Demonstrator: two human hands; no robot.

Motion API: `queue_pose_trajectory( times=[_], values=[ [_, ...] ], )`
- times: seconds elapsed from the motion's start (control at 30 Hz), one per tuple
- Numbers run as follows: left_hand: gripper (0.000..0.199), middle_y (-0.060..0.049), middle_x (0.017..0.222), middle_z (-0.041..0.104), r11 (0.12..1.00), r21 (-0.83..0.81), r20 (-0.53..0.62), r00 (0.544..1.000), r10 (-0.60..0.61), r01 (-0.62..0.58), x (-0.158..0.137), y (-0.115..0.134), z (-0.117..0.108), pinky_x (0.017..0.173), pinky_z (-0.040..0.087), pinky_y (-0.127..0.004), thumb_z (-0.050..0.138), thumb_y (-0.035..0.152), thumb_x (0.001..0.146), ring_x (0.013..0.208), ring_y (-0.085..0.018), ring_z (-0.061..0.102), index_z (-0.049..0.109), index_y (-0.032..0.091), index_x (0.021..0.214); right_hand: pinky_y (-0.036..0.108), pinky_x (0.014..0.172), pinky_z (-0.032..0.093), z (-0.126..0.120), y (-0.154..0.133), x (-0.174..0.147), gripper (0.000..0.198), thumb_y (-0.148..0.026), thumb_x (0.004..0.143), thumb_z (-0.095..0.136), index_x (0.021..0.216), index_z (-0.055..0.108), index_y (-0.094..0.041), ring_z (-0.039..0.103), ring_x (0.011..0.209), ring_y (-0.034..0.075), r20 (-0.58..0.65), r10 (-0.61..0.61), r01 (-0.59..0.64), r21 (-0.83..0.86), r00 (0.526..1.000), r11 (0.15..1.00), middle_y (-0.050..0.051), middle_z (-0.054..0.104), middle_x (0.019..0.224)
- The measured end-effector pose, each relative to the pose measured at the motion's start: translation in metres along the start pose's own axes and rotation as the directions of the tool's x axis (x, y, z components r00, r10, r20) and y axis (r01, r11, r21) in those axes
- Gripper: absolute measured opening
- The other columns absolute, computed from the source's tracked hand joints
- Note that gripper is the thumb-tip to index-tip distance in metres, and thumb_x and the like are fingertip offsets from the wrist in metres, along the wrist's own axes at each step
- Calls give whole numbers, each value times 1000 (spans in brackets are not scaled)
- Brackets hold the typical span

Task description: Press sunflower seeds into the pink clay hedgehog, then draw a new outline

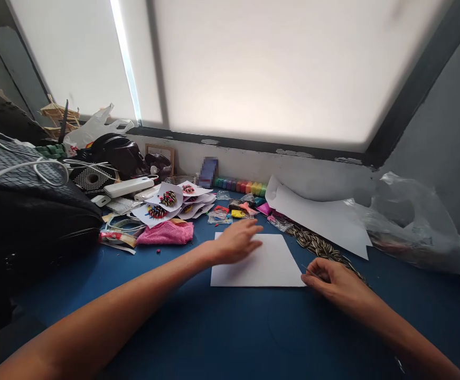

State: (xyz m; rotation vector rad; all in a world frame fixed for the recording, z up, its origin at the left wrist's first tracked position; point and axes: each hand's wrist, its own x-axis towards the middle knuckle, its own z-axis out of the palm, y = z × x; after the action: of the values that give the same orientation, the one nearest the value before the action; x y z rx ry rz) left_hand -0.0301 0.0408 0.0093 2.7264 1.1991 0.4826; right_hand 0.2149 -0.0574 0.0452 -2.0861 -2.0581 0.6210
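A white sheet of paper (267,272) lies flat on the blue tabletop (230,327) in front of me. My left hand (238,243) is over its upper left part, fingers stretched out and holding nothing; I cannot tell whether it touches the paper. At the sheet's lower right corner, my right hand (332,279) is closed in a pinch around a thin, dark, needle-like tool (306,269). Most of that tool is hidden by the fingers. Just beyond the paper lie small packets of coloured clay (237,213).
Paper pieces with colourful spiky shapes (168,198) lie at the back left, behind a pink cloth (166,233). A black bag (27,200) fills the left. Rolled white paper (317,214), a braided cord (320,247) and a clear plastic bag (420,227) lie right.
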Motion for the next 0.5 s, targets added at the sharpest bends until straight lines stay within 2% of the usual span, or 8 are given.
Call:
queue_pose_trajectory(
  times=[0.07, 0.2, 0.37, 0.5],
  values=[
    [54, -10, 152, 36, 998, -13, 112, 992, 57, -56, -6, 14, 10, 113, 25, -48, 44, 52, 95, 141, -32, 29, 43, 24, 142, 28, 64, 45, -4, 4, 0, 27, -46, 82, 49, 93, 60, -23, 64, 77, 21, -19, 6, -6, 1, 1000, 1000, 4, 71, 85],
    [62, -13, 159, 16, 996, -19, 218, 972, 86, -84, -12, 23, 20, 114, 15, -53, 24, 56, 100, 145, -35, 12, 26, 22, 151, 28, 74, 47, -10, 10, 2, 26, -30, 88, 41, 106, 58, -23, 64, 94, 20, -14, 53, -53, -17, 999, 998, 6, 70, 104],
    [65, -11, 159, 13, 987, -19, 277, 948, 159, -160, -7, 12, 12, 117, 11, -46, 21, 58, 100, 147, -29, 9, 23, 20, 152, 28, 71, 48, -4, 6, -2, 25, -26, 91, 39, 102, 60, -24, 66, 89, 21, -25, 83, -85, -60, 996, 995, 5, 71, 97],
    [62, -9, 159, 15, 976, -26, 275, 937, 217, -218, -7, 9, 7, 117, 9, -44, 25, 57, 100, 147, -28, 9, 27, 22, 151, 34, 76, 47, -6, 9, -12, 21, -22, 88, 42, 95, 61, -23, 65, 93, 26, -56, 126, -133, -147, 990, 980, 8, 71, 100]
  ],
)
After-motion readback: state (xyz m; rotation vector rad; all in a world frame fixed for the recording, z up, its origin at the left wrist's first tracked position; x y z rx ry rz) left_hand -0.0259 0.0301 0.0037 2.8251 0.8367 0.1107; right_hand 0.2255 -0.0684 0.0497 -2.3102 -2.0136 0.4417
